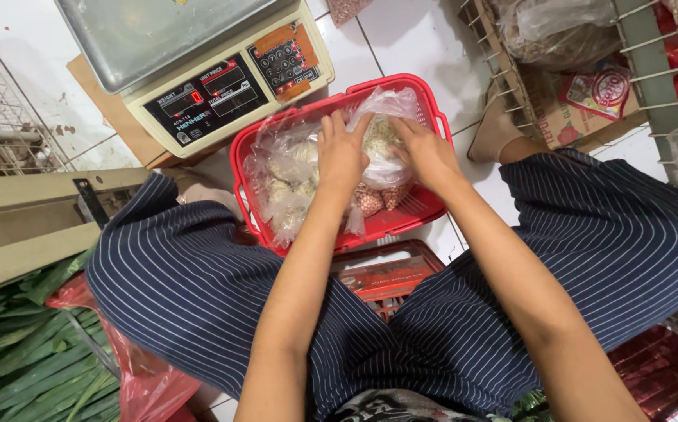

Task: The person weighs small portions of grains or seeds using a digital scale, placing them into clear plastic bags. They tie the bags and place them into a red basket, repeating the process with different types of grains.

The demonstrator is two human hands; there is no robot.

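A red plastic basket (421, 209) sits on the tiled floor between my knees. It holds several clear plastic bags (288, 172) of pale and pinkish produce. My left hand (341, 152) rests palm-down on the bags in the middle of the basket. My right hand (425, 152) presses on a knotted clear bag (386, 137) of pale food at the basket's far right. Both hands touch that bag from either side, fingers spread over the plastic.
A digital weighing scale (198, 70) with a steel pan stands just beyond the basket. Green leeks (18, 352) and a red bag (143, 383) lie at my left. A wire rack (589, 70) with packets is at right. My striped trousers (589, 227) frame the basket.
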